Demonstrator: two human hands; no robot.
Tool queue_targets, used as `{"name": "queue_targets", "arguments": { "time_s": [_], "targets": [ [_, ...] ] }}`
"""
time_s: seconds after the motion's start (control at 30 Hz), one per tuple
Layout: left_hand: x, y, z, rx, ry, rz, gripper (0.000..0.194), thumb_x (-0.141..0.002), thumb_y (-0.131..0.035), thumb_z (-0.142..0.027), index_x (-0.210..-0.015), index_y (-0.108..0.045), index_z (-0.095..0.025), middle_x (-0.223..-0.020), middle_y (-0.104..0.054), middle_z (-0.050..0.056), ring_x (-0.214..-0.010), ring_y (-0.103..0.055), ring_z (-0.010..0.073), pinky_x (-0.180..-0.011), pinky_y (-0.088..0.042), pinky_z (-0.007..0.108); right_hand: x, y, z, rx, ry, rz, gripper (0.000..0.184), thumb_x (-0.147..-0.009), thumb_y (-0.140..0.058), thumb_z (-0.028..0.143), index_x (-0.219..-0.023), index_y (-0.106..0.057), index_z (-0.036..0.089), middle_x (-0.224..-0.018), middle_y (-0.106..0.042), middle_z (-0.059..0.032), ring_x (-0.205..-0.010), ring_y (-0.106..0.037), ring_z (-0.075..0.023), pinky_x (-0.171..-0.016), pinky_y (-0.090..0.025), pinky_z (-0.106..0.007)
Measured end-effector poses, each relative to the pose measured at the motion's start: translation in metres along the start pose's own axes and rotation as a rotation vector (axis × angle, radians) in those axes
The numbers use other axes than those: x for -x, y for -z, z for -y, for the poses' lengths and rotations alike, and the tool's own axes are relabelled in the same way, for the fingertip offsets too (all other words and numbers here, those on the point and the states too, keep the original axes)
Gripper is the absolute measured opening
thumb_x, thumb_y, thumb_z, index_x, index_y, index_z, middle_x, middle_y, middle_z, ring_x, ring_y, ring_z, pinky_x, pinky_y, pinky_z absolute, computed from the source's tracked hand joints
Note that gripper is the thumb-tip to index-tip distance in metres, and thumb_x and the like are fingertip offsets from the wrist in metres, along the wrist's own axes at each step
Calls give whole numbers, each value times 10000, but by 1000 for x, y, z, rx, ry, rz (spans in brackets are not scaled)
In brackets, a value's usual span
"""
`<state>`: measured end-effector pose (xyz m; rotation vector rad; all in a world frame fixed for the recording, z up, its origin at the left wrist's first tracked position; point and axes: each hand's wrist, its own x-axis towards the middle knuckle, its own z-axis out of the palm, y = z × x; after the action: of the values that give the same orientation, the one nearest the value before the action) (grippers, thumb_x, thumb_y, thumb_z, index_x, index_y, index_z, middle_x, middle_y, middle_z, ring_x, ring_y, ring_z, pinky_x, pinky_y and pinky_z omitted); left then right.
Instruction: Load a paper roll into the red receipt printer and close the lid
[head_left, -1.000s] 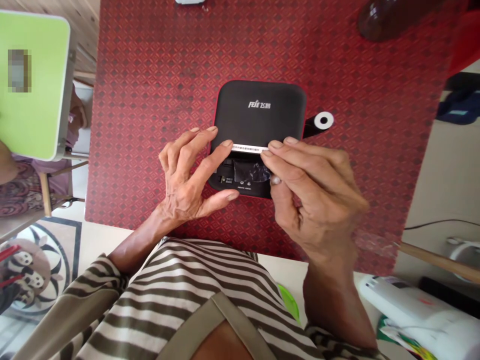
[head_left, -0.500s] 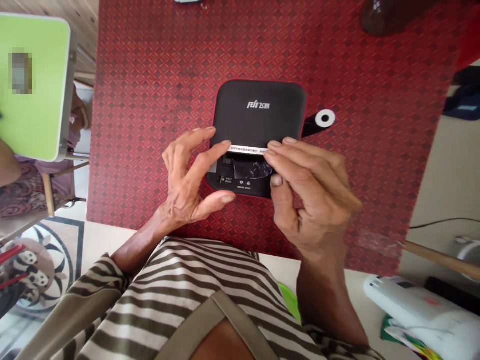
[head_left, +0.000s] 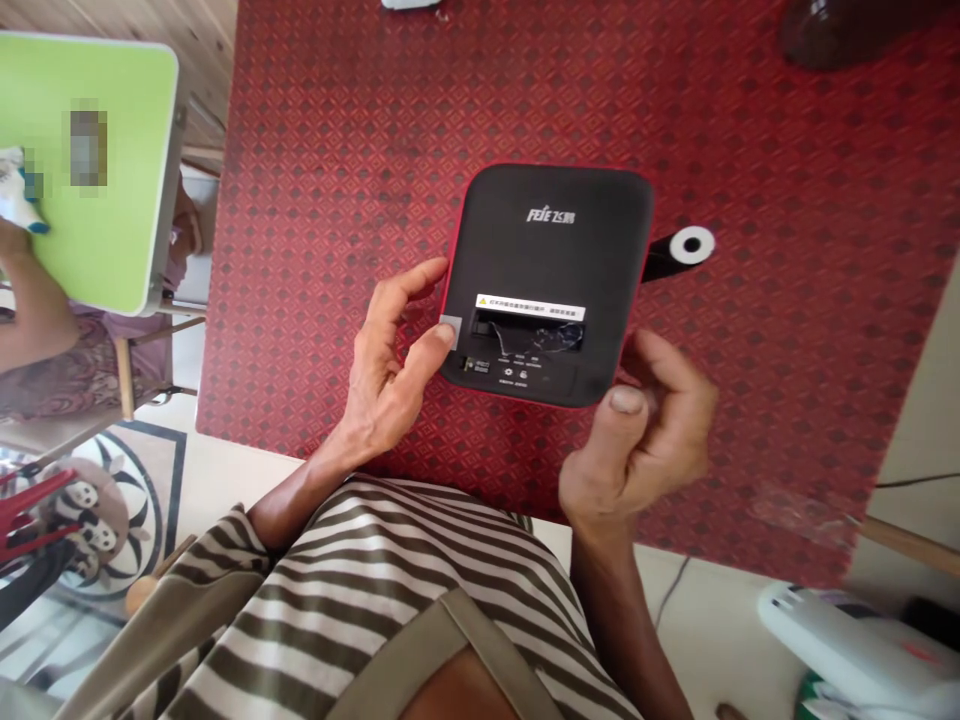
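A black printer (head_left: pixel 555 255) with red side edges and a silver FEIE logo is in front of me on the red table, its face towards me. A white warning label (head_left: pixel 531 306) runs above its dark slot, and a piece of clear film (head_left: pixel 536 338) shows in the slot. My left hand (head_left: pixel 397 350) grips the left edge, thumb on a grey tab (head_left: pixel 450 332) at the lower left, fingers along the side. My right hand (head_left: pixel 641 430) is curled round the lower right corner, its thumb close to the corner and its fingertips partly hidden at the side.
Behind the printer's right side lies a black cylinder with a white ringed end (head_left: pixel 691 245). A dark rounded object (head_left: pixel 825 35) stands at the table's (head_left: pixel 337 130) far right. To the left, a person's arm (head_left: pixel 37 270) is by a green table (head_left: pixel 112 230).
My right hand has left the white label and moved down to the printer's lower right corner. My left hand has shifted to the left edge, thumb now on the tab. The view has moved left.
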<state>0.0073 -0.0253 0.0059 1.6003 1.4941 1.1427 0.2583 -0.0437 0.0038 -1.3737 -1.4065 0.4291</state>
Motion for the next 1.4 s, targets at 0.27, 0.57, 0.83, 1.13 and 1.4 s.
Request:
{"name": "queue_targets", "arguments": {
  "time_s": [0.27, 0.57, 0.83, 1.13, 1.4],
  "targets": [
    [0, -2, -2, 67, 30, 10, 651, -1269, -662, -735, -1892, -618, -551, -1773, -851, 1, -1615, -863, 385, -1188, -786, 702, 9, -3, -3, 74, 61, 36, 484, -1291, -608, 595, -1640, -878, 397, -1329, -927, -96, -1028, -866, -326, -805, -690, -458],
    [0, -18, -5, 165, 53, -61, 588, -1263, -681, -763, -1779, -666, -483, -1710, -863, 19, -1562, -856, 394, -1235, -758, 655, 10, -2, -9, 132, 105, 78, 525, -1308, -513, 505, -1774, -754, 498, -1367, -923, -110, -1058, -850, -398, -819, -655, -556],
    [1, -24, -5, 178, 51, -62, 560, -1285, -649, -741, -1775, -621, -471, -1715, -859, 45, -1512, -867, 381, -1216, -754, 623, 11, -2, -10, 121, 104, 75, 504, -1313, -535, 472, -1748, -787, 433, -1371, -911, -121, -1074, -852, -367, -867, -680, -529],
    [3, -29, -7, 213, 52, -91, 594, -1300, -636, -761, -1781, -631, -412, -1805, -811, 98, -1562, -842, 363, -1248, -725, 554, 11, -10, -14, 95, 170, 20, 474, -1321, -553, 458, -1670, -831, 299, -1322, -895, -145, -1096, -861, -339, -901, -696, -490],
    [2, -28, -11, 244, 17, -124, 534, -1313, -656, -694, -1745, -686, -382, -1685, -851, 107, -1519, -853, 358, -1277, -720, 549, 0, -2, -13, 88, 163, 47, 456, -1299, -616, 510, -1593, -898, 305, -1287, -948, -127, -1074, -908, -340, -892, -734, -493]
  ]
}}
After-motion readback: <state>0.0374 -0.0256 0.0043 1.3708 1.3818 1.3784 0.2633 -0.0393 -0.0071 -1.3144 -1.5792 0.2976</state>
